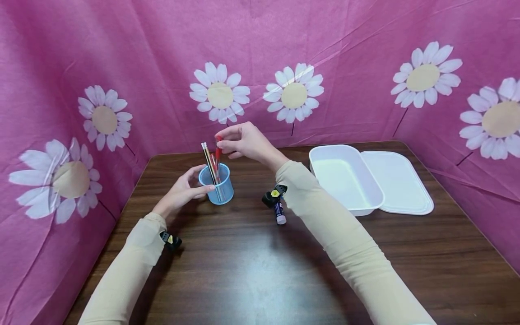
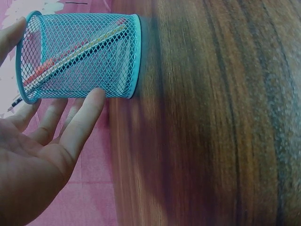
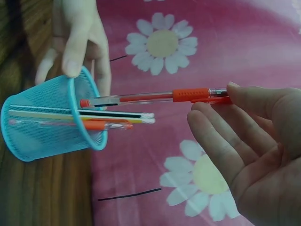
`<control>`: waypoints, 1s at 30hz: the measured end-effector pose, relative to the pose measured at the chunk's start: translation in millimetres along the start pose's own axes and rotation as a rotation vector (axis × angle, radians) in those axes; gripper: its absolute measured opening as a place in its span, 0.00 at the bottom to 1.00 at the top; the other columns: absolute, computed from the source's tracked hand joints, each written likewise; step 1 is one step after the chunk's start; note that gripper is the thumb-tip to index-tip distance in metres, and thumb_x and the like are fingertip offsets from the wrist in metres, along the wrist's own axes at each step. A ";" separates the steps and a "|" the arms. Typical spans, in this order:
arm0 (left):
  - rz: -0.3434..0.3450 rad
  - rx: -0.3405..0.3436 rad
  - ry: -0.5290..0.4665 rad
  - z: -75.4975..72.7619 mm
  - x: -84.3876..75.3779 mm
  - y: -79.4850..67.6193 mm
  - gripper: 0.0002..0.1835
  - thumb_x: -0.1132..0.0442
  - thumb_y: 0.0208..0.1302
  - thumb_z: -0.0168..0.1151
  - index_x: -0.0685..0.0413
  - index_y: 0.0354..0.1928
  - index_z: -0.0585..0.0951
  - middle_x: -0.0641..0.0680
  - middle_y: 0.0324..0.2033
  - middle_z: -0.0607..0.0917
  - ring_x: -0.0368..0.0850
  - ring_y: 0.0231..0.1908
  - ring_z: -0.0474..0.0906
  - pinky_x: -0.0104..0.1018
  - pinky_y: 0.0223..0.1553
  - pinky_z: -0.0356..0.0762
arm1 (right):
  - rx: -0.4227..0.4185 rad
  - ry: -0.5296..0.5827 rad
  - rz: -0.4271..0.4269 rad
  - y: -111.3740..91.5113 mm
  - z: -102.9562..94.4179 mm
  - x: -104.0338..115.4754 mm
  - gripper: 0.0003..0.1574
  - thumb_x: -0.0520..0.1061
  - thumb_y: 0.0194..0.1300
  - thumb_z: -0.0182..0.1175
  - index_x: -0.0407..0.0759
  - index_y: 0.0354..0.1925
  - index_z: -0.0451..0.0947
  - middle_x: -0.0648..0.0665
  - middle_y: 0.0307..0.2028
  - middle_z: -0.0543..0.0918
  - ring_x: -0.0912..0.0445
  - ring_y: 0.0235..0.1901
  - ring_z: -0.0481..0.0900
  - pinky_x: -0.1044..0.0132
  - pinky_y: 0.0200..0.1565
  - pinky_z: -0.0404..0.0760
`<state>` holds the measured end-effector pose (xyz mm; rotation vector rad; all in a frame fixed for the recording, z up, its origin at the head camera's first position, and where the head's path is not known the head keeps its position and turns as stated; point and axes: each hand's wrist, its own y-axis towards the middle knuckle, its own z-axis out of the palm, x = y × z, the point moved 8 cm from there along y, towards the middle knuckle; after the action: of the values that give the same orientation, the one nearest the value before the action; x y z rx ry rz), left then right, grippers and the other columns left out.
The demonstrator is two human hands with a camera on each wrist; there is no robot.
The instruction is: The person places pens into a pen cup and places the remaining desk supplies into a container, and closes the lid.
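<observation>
A light-blue mesh pen cup (image 1: 227, 194) stands upright on the table, left of centre. My left hand (image 1: 182, 193) holds it from the left, the thumb on the near side of the rim and the fingers round the far side. Between thumb and fingers, my right hand (image 1: 251, 142) pinches a red pen (image 3: 190, 95) by one end above the cup. The pen's other end is at the cup's mouth. Two striped pencils (image 3: 141, 116), one black and white, one yellowish, lean inside the cup beside another red pen (image 3: 101, 125).
A purple glue stick (image 1: 280, 213) lies on the table, partly hidden by my right wrist camera. To the right sits an open white plastic box (image 1: 345, 180), with its white lid (image 1: 406, 185) flat beside it. A pink flowered cloth (image 1: 256, 40) hangs round the table's edges.
</observation>
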<state>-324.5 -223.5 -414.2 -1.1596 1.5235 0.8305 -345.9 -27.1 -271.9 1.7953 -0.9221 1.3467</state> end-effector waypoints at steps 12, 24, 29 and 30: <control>0.002 0.012 0.004 0.3 -2.2 -0.5 0.45 0.57 0.62 0.75 0.50 0.76 0.61 0.63 0.61 0.73 0.55 0.58 0.74 0.58 0.53 0.81 | -0.003 -0.041 0.061 11.4 7.6 -41.0 0.17 0.41 0.68 0.68 0.39 0.54 0.85 0.42 0.43 0.88 0.43 0.45 0.86 0.50 0.45 0.87; -0.016 0.009 -0.015 -0.3 0.5 -0.4 0.45 0.56 0.62 0.75 0.49 0.76 0.61 0.61 0.62 0.73 0.56 0.59 0.74 0.57 0.55 0.80 | 0.017 -0.079 0.136 16.9 18.2 -65.2 0.19 0.40 0.72 0.63 0.37 0.59 0.81 0.41 0.49 0.87 0.43 0.46 0.87 0.48 0.46 0.86; -0.005 0.009 -0.010 -0.4 1.9 -0.1 0.44 0.56 0.63 0.75 0.49 0.76 0.61 0.62 0.62 0.73 0.56 0.59 0.74 0.57 0.55 0.80 | 0.018 -0.052 0.162 18.5 20.5 -70.9 0.19 0.39 0.73 0.62 0.36 0.60 0.81 0.39 0.49 0.87 0.41 0.48 0.86 0.50 0.46 0.87; -0.003 0.010 -0.008 -0.2 1.7 -0.3 0.44 0.56 0.63 0.74 0.49 0.76 0.61 0.62 0.62 0.73 0.56 0.59 0.74 0.58 0.55 0.80 | 0.018 -0.046 0.169 18.5 21.2 -72.2 0.19 0.39 0.73 0.62 0.36 0.60 0.81 0.39 0.49 0.87 0.41 0.48 0.86 0.52 0.45 0.87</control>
<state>-324.4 -224.2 -415.8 -1.1496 1.5170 0.8242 -366.7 -45.2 -344.3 1.8016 -1.1113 1.4263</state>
